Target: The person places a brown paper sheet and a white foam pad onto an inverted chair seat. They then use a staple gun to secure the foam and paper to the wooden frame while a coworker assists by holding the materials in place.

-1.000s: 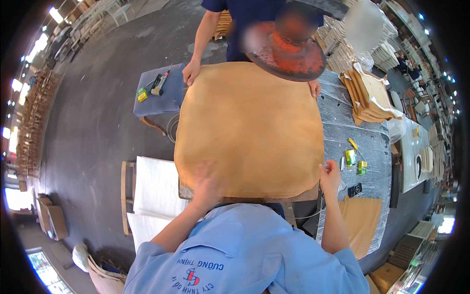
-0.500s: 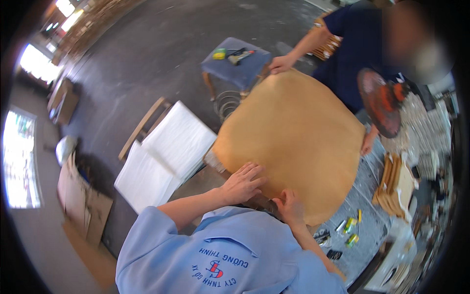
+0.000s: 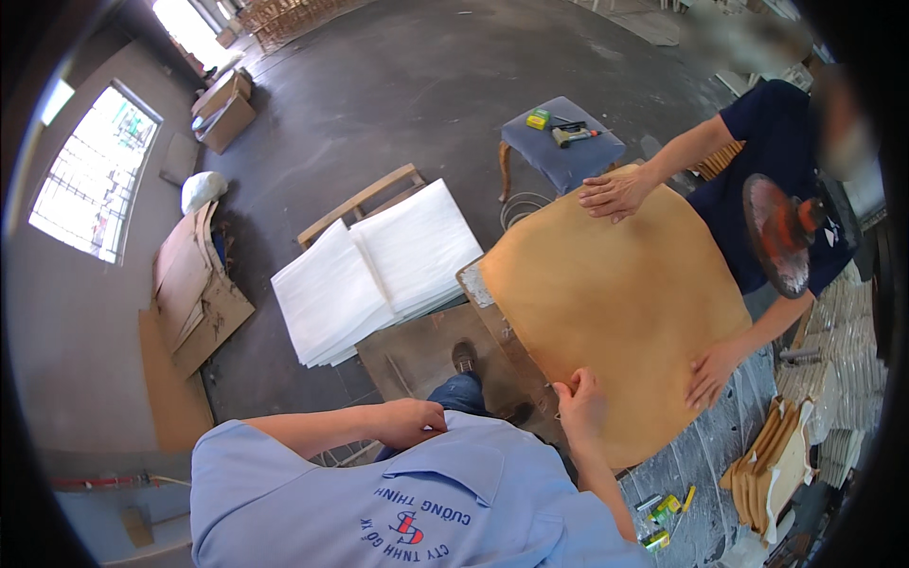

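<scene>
A large tan, leather-like sheet (image 3: 615, 303) with rounded corners lies over the work table in front of me. My right hand (image 3: 579, 407) is at its near left edge, thumb and fingers pinched together; whatever they hold is too small to make out. My left hand (image 3: 414, 423) is curled closed close to my shirt front, off the sheet, and its fingertips are hidden. Across from me, a co-worker in a dark shirt rests one hand (image 3: 615, 194) on the far part of the sheet and the other hand (image 3: 715, 372) on its right side.
A stack of white sheets (image 3: 379, 270) lies to the left. A blue padded stool (image 3: 568, 156) bearing a nail-gun-like tool (image 3: 573, 137) stands beyond the table. Right, stacked tan pieces (image 3: 767, 445) and small yellow-green packs (image 3: 663, 511) lie on the grey tabletop (image 3: 705, 483). A red-brown disc-shaped device (image 3: 781, 237) hangs nearby.
My left hand has left the sheet and drawn back toward my shirt, closing. My right hand stays at the edge. The co-worker's hands have shifted from the sheet's edges onto its top. My view has turned left.
</scene>
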The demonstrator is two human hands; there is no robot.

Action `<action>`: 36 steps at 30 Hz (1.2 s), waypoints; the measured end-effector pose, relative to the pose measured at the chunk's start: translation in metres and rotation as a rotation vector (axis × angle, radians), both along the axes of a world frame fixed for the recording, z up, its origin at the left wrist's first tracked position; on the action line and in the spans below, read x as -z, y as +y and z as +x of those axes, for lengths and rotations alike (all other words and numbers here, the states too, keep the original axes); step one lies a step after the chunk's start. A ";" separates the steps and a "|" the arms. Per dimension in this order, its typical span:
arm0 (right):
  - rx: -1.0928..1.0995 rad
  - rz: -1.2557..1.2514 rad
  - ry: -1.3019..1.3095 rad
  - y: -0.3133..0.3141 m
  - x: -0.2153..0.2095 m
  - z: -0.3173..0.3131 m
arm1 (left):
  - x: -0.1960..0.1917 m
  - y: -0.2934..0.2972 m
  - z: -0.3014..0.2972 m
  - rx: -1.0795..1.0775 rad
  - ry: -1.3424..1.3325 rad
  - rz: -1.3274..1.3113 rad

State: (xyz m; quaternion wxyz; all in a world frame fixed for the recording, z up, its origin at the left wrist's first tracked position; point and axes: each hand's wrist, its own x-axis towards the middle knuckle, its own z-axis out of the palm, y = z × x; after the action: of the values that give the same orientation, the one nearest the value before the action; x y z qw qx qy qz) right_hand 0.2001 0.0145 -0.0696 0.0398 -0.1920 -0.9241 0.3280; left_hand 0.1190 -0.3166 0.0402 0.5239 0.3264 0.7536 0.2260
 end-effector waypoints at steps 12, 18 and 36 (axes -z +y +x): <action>0.038 0.062 -0.222 -0.003 -0.024 -0.019 | 0.018 -0.120 -0.071 -0.231 -0.398 -0.131; 0.023 0.058 -0.292 -0.025 -0.033 -0.077 | 0.113 -0.158 -0.133 -0.451 0.136 -0.187; 0.013 0.121 -0.932 -0.012 -0.040 -0.108 | 0.315 -0.243 -0.214 -1.238 0.036 -0.595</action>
State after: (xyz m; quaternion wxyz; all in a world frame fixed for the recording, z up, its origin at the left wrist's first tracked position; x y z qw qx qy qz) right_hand 0.0918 0.0023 -0.0299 -0.3661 -0.3220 -0.8597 0.1522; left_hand -0.0953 -0.5592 -0.2743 0.3531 -0.3184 0.8398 0.2619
